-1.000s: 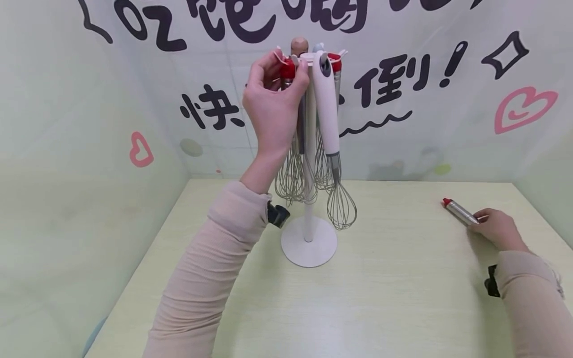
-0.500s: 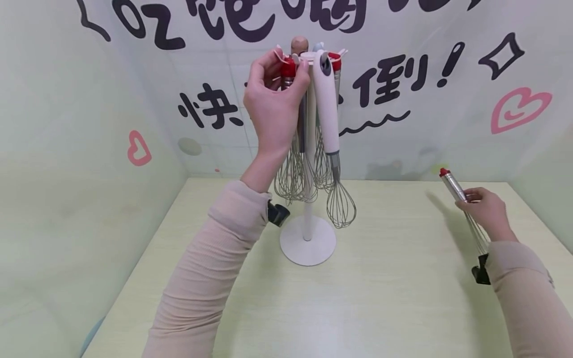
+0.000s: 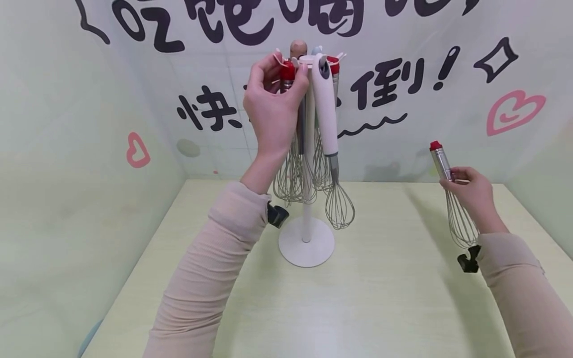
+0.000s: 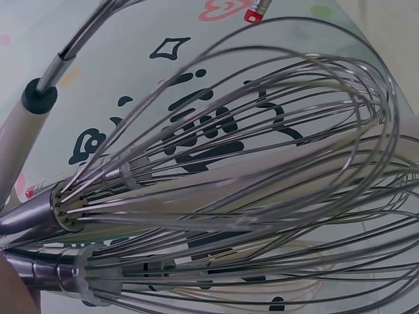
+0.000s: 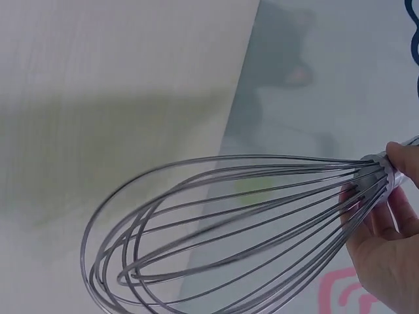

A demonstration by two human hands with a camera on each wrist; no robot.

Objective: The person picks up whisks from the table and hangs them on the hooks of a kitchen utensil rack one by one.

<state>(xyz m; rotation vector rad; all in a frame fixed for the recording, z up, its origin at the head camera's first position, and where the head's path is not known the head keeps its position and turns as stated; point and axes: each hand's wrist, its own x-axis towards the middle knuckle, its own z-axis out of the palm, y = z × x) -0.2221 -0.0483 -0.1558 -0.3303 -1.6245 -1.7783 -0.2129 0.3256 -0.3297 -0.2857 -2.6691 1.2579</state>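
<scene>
My left hand (image 3: 274,110) grips the top of a white whisk stand (image 3: 306,256), with the thumb by its hub and the fingers around a hook. Under that hand hangs a red-capped metal whisk (image 3: 287,70). A white-handled whisk (image 3: 325,107) hangs just to the right, wires down. On the right, my right hand (image 3: 473,191) pinches another red-capped whisk (image 3: 440,161) where handle meets wires. It is raised off the table, tilted, cap up. The right wrist view shows its collar (image 5: 374,175) between thumb and fingers. Fingertips of the left hand are partly hidden.
Behind the hub are a wooden handle end (image 3: 298,48) and a second hanging red cap (image 3: 333,65). Several wire heads crowd the stand's pole in the left wrist view. The pale table (image 3: 385,298) meets a printed back wall (image 3: 385,144) and side walls.
The right hand has lifted the whisk from the table and moved it up and leftward, turning it more upright. The left hand stays on the stand.
</scene>
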